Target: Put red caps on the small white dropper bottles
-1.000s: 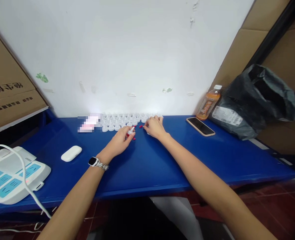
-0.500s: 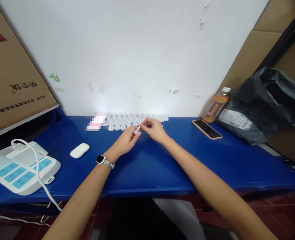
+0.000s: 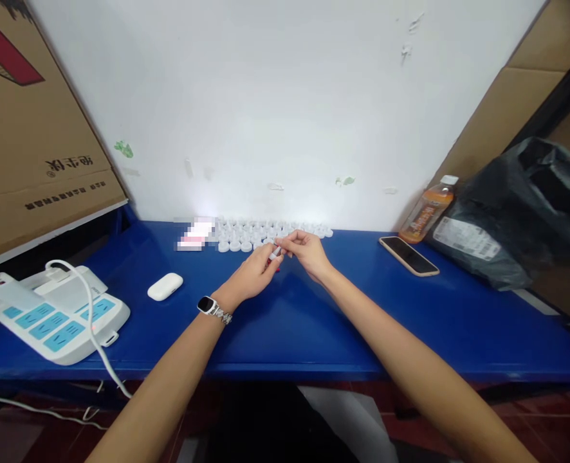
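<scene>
— Since the earlier frame, what has been moved?
— Both hands have been lifted slightly off the blue table (image 3: 314,321) and brought together.
— What is gripped?
— A small white piece (image 3: 275,252) is pinched in the left hand (image 3: 253,278); its tip is nipped by the right hand (image 3: 308,252). White caps (image 3: 266,233) lie just beyond the fingertips.

White wall (image 3: 285,96) behind blue table (image 3: 314,321)
</scene>
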Action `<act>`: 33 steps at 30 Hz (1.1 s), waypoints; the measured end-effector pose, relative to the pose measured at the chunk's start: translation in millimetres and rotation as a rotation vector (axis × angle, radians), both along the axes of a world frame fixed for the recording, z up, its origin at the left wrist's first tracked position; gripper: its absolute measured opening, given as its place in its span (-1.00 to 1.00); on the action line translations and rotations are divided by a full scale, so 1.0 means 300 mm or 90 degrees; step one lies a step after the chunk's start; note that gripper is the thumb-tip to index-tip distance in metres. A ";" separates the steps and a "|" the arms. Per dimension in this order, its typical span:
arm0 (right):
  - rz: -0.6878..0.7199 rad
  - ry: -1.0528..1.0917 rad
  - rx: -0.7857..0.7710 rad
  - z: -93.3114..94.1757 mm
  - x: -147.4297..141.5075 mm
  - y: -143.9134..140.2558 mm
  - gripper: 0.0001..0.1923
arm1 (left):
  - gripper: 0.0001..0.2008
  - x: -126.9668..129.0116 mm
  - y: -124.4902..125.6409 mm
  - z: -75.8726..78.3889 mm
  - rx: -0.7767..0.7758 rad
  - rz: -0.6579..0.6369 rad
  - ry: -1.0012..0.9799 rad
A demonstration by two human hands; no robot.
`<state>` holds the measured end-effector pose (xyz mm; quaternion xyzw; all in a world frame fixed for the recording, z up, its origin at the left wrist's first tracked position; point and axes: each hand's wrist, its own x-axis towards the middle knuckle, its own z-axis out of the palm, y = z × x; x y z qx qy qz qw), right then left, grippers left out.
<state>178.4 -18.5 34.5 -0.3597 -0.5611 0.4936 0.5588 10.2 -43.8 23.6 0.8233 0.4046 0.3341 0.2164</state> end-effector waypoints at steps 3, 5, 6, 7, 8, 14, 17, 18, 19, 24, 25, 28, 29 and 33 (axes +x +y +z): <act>-0.017 0.006 0.000 0.000 0.007 0.003 -0.55 | -0.73 0.004 -0.004 0.002 0.008 0.002 0.005; -0.016 0.001 -0.005 0.002 0.014 0.006 -0.56 | -0.73 0.008 -0.005 0.000 0.021 0.001 0.009; -0.007 -0.006 -0.013 0.003 0.018 0.006 -0.56 | -0.73 0.010 -0.005 -0.001 0.026 -0.005 0.010; 0.004 -0.012 -0.024 0.006 0.022 0.007 -0.56 | -0.73 0.012 -0.005 -0.003 0.029 -0.012 0.010; 0.017 -0.016 -0.037 0.009 0.026 0.007 -0.56 | -0.72 0.014 -0.005 -0.006 0.029 -0.019 0.008; 0.060 -0.024 -0.061 0.025 0.048 0.002 -0.57 | -0.71 0.011 -0.006 -0.010 0.019 -0.004 0.017; 0.062 -0.042 -0.054 0.017 0.045 -0.004 -0.56 | -0.71 0.008 -0.008 -0.009 0.022 -0.004 0.035; 0.051 -0.042 -0.048 0.010 0.040 -0.005 -0.55 | -0.71 0.008 -0.008 -0.009 0.024 -0.005 0.037; 0.032 -0.038 -0.039 0.003 0.033 -0.006 -0.54 | -0.70 0.008 -0.008 -0.010 0.025 -0.007 0.038; -0.087 0.012 0.010 -0.035 -0.014 -0.017 -0.52 | -0.73 0.018 -0.009 -0.014 0.033 0.009 0.044; -0.088 0.012 0.016 -0.039 -0.022 -0.020 -0.52 | -0.73 0.021 -0.009 -0.015 0.037 0.012 0.045; -0.055 0.001 0.030 -0.041 -0.030 -0.022 -0.53 | -0.72 0.025 -0.008 -0.013 0.039 0.021 0.037; -0.044 -0.006 0.034 -0.039 -0.026 -0.018 -0.54 | -0.72 0.024 -0.007 -0.011 0.032 0.022 0.033; -0.079 -0.065 0.049 -0.029 0.036 0.023 -0.54 | -0.70 0.002 0.004 0.004 -0.002 0.055 0.022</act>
